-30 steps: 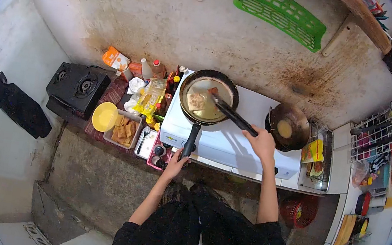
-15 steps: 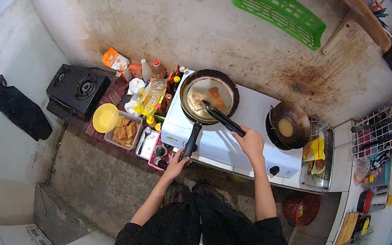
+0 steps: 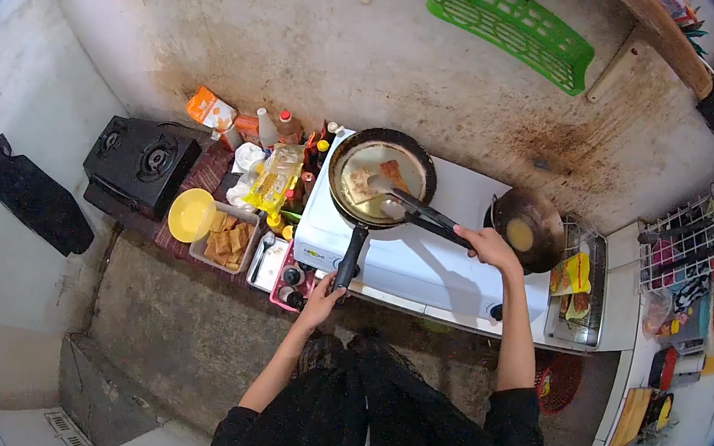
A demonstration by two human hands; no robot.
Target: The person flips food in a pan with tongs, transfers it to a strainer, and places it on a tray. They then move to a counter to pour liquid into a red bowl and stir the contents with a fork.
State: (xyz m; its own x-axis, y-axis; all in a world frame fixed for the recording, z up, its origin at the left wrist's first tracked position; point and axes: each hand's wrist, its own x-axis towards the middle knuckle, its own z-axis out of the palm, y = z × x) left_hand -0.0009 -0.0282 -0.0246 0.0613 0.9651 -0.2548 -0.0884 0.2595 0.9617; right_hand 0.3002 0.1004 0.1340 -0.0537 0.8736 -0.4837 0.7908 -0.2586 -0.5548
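My left hand (image 3: 321,302) is wrapped around the black handle of a frying pan (image 3: 426,167) on the white gas stove (image 3: 457,281). In the pan's oil lie a browned flat piece of food (image 3: 394,174) and a paler piece (image 3: 358,184). Black tongs (image 3: 432,217) are gripped in my right hand (image 3: 489,248), to the right of the pan. Their tips reach over the pan's right side, close to the paler piece, and the two arms stand slightly apart.
A dark wok (image 3: 545,234) with oil sits at the stove's right end. Left of the stove stand a container of fried pieces (image 3: 228,242), a yellow bowl (image 3: 191,215), bottles (image 3: 288,128) and a black stove (image 3: 144,163). A green rack (image 3: 508,31) hangs above.
My right hand has moved right with the tongs, whose tips have shifted slightly right and whose arms now show apart. My left hand stays on the pan handle.
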